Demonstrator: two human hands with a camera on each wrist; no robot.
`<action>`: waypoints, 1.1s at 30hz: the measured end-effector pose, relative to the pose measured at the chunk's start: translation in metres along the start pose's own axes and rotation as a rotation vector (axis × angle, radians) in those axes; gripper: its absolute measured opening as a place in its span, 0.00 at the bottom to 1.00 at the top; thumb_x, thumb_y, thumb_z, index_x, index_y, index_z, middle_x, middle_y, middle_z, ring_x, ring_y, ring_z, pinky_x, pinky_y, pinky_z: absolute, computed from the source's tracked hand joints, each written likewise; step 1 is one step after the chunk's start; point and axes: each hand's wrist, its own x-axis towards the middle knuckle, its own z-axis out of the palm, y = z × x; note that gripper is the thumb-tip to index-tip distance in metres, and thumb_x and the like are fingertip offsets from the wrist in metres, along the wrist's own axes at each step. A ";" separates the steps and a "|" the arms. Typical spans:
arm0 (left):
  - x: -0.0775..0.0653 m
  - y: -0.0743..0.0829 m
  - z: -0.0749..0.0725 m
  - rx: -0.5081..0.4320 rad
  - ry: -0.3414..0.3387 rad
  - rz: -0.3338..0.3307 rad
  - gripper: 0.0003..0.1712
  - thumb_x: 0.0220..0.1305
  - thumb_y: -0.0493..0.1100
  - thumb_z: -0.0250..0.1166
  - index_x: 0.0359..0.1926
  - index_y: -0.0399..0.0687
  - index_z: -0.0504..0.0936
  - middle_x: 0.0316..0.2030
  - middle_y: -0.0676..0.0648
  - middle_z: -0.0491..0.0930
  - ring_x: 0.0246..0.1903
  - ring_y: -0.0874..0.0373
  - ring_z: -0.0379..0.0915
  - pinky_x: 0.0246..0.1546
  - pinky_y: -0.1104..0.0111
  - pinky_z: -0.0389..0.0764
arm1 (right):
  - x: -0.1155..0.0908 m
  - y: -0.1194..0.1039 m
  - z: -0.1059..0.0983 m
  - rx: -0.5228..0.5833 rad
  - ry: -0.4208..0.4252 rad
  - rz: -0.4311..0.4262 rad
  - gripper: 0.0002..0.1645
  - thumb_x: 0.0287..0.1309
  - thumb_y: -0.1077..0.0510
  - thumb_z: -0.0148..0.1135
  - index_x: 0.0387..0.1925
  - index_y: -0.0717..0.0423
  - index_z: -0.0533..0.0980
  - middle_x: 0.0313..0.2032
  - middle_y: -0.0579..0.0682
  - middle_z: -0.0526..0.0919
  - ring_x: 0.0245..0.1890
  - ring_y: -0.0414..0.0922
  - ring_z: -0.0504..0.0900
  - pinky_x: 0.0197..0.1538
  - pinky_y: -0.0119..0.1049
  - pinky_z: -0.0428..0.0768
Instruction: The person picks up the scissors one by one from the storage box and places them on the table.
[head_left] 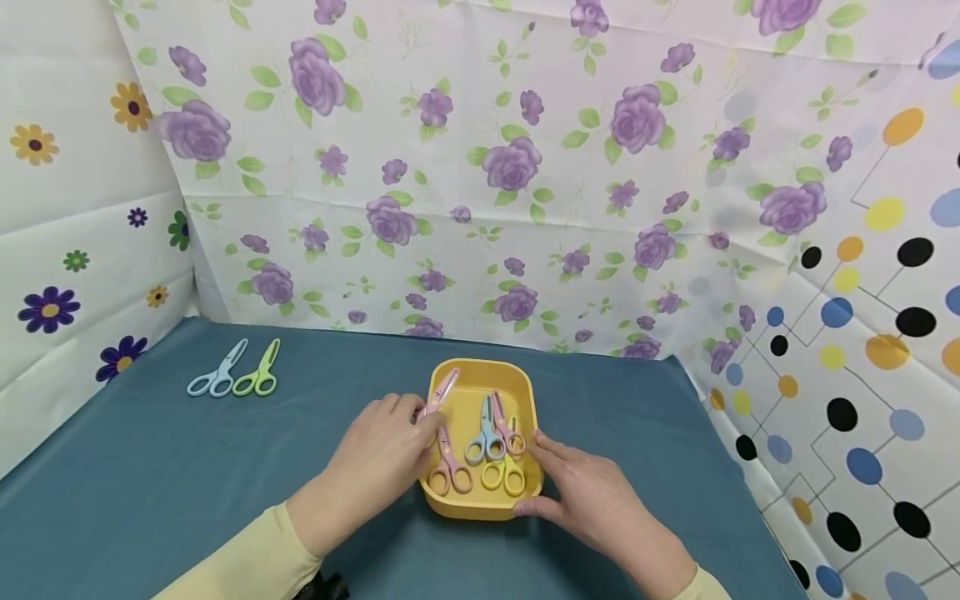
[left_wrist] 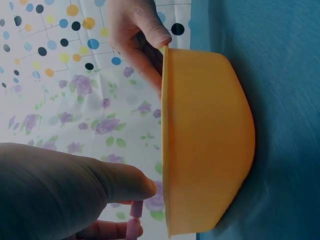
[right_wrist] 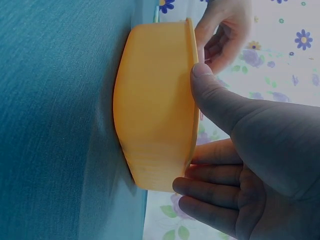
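Note:
A yellow plastic tray (head_left: 480, 507) lies on the cloth in front of me. Over its left rim, my left hand (head_left: 382, 446) pinches a pair of pink scissors (head_left: 442, 392), blades pointing away; its handles are hidden by the fingers. My right hand (head_left: 592, 492) holds the tray's near right corner, thumb on the rim and fingertips along the right side. Inside lie another pink pair of scissors (head_left: 447, 464) at left, and a blue pair (head_left: 487, 435), a third pink pair (head_left: 501, 413) and a yellow pair (head_left: 504, 477) overlapping at right.
Light blue scissors (head_left: 221, 371) and yellow-green scissors (head_left: 261, 371) lie side by side at the far left of the blue-green cloth (head_left: 337, 367). A flowered curtain (head_left: 450, 167) closes off the back, with patterned sheets at both sides.

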 end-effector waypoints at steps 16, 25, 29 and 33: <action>-0.015 -0.018 -0.001 0.067 -0.014 -0.057 0.24 0.56 0.45 0.88 0.52 0.48 0.90 0.45 0.39 0.85 0.39 0.44 0.81 0.40 0.52 0.87 | 0.000 0.000 0.001 -0.016 0.008 -0.014 0.59 0.62 0.18 0.62 0.78 0.53 0.75 0.78 0.55 0.74 0.66 0.59 0.84 0.54 0.59 0.88; -0.018 -0.029 0.003 0.072 -0.010 -0.072 0.24 0.54 0.45 0.89 0.51 0.47 0.91 0.42 0.39 0.85 0.37 0.44 0.81 0.38 0.52 0.87 | 0.000 0.001 0.002 -0.004 0.003 -0.011 0.58 0.62 0.18 0.62 0.78 0.54 0.75 0.78 0.56 0.74 0.67 0.59 0.84 0.55 0.59 0.87; -0.019 -0.033 0.005 0.081 -0.021 -0.086 0.23 0.55 0.45 0.88 0.50 0.46 0.91 0.41 0.40 0.85 0.35 0.45 0.80 0.36 0.53 0.86 | 0.000 0.001 0.002 -0.003 -0.001 -0.008 0.59 0.62 0.18 0.62 0.79 0.53 0.75 0.78 0.55 0.74 0.67 0.59 0.84 0.55 0.60 0.87; -0.019 -0.035 0.006 0.080 -0.066 -0.117 0.22 0.56 0.44 0.88 0.50 0.45 0.91 0.41 0.40 0.85 0.36 0.46 0.80 0.37 0.53 0.86 | 0.001 -0.001 0.001 -0.001 -0.013 0.004 0.58 0.61 0.18 0.63 0.78 0.53 0.75 0.78 0.55 0.73 0.67 0.59 0.84 0.55 0.60 0.87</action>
